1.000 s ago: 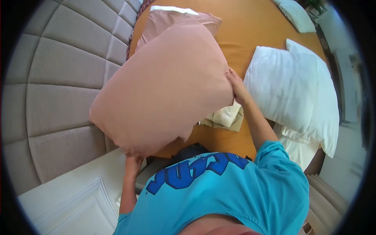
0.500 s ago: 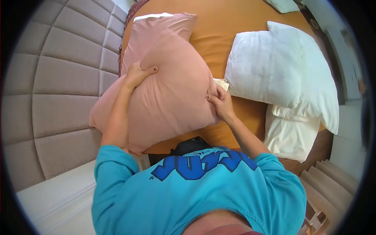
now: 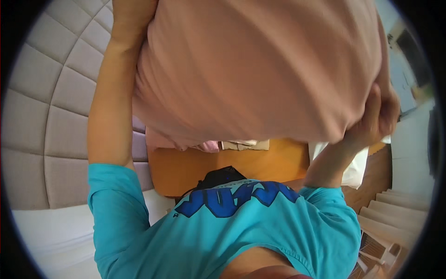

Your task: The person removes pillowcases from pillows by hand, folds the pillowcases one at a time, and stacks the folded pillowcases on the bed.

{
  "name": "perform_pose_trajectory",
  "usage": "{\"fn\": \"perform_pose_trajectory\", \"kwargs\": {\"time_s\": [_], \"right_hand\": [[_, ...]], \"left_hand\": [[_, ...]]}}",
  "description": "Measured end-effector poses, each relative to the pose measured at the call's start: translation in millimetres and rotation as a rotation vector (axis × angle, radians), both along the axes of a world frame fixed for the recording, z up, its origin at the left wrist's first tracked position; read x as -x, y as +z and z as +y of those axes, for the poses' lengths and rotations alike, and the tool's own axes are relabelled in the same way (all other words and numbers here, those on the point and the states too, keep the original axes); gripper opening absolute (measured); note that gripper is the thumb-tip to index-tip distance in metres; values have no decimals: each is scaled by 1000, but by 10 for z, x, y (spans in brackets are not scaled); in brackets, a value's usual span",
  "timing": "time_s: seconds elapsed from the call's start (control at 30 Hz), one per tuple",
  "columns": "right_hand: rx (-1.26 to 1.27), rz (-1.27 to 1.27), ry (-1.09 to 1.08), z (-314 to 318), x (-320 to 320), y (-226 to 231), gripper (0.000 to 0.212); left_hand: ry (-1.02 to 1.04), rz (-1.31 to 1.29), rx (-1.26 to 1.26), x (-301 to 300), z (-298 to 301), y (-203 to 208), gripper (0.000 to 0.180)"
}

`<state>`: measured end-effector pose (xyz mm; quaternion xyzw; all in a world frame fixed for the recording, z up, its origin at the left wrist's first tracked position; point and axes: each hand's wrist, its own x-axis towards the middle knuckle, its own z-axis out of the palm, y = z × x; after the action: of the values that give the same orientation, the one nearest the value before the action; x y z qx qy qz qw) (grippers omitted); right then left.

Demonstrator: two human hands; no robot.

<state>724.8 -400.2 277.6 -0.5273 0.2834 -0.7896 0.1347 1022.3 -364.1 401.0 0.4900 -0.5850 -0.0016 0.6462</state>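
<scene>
A large pink pillow [image 3: 260, 69] is held up off the bed, close in front of me, and fills the upper middle of the view. My right hand [image 3: 378, 116] grips its lower right corner, bunching the cloth between thumb and fingers. At the pillow's upper left edge is my left hand [image 3: 134, 16], with its fingers hidden by the pillow and the frame's top. Under the pillow, more pink cloth [image 3: 160, 139] and a folded beige cloth [image 3: 246, 145] lie on the orange bed sheet [image 3: 232, 162].
A padded grey headboard [image 3: 69, 93] runs along the left. White bedding [image 3: 357, 169] hangs at the bed's right edge, mostly covered by the pillow. Beyond it are a wooden floor [image 3: 378, 169] and a beige curtain [image 3: 399, 209]. Something black [image 3: 223, 176] shows at my waist.
The pink pillow has risen off the bed toward me, now hiding most of the bed and white pillows. Both hands went up with it, the right one also outward.
</scene>
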Motion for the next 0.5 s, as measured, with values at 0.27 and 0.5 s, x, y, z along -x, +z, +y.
{"fn": "perform_pose_trajectory", "kwargs": {"time_s": [0.27,0.5], "right_hand": [[355,135,-210,721,87,280,12],[536,584,-30,1243,-363,247,14]], "left_hand": [[-243,179,96,-73,-289,230,46],[-349,529,142,-954,-131,-680,48]]}}
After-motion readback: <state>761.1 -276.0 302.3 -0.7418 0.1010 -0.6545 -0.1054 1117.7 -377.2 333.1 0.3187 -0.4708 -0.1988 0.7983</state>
